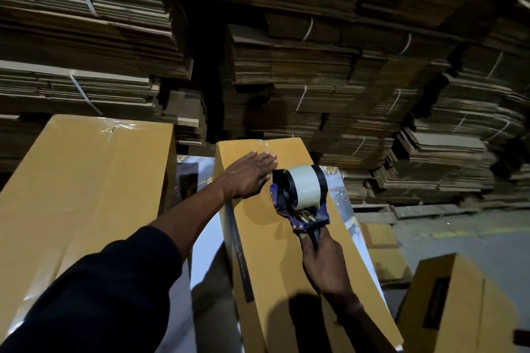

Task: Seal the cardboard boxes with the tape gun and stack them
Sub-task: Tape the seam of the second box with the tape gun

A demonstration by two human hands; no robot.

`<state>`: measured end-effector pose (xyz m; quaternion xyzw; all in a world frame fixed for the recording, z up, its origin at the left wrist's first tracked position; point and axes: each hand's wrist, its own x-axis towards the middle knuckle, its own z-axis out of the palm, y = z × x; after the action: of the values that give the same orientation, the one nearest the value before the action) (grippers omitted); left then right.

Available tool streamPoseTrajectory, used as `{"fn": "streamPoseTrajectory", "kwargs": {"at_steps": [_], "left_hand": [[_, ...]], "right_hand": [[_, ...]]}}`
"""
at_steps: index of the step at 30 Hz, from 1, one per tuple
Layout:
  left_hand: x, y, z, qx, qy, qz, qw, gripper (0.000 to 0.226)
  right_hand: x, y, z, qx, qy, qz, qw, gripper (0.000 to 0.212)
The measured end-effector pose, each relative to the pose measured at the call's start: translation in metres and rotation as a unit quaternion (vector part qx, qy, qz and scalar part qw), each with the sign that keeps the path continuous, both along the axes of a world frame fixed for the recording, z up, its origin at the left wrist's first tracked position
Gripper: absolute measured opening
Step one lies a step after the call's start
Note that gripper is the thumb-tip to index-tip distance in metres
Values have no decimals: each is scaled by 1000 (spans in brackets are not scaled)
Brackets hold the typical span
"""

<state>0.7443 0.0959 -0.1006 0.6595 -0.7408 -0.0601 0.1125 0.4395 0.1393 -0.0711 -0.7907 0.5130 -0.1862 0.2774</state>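
the narrow box [286,238] stands in the middle with its long top face toward the person, and taping looks underway. the tape gun [299,195] sits on that top face about a third of the way in from the far end; a shiny strip seems to run from the far edge to the roll, while the near stretch looks bare, though the dim light makes that hard to confirm. so i'd judge the seam partly sealed, with the run toward the person left, and the stacking after that.

the right hand [325,262] has its fingers wrapped round the gun's handle. the left hand [249,175] lies flat, fingers straight, pressing the top just beside the roll.

the big box [83,195] on the left already shows glossy tape on top. another box [459,304] waits low on the right.

the top face is slim, so the gun has little margin sideways. bundled flat cardboard [315,80] walls in the far side; bare floor [459,235] opens to the right.
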Motion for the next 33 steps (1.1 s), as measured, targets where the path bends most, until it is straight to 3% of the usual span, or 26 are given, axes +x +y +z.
{"fn": "streamPoseTrajectory", "kwargs": {"at_steps": [18,33], "left_hand": [[10,1,-4,2,-19,-39,999,56],[72,-48,0,17,-35,-36,999,55]], "right_hand": [[14,1,-7,4,-15,-32,999,24],[83,-48,-4,14,-19,-27,999,20]]}}
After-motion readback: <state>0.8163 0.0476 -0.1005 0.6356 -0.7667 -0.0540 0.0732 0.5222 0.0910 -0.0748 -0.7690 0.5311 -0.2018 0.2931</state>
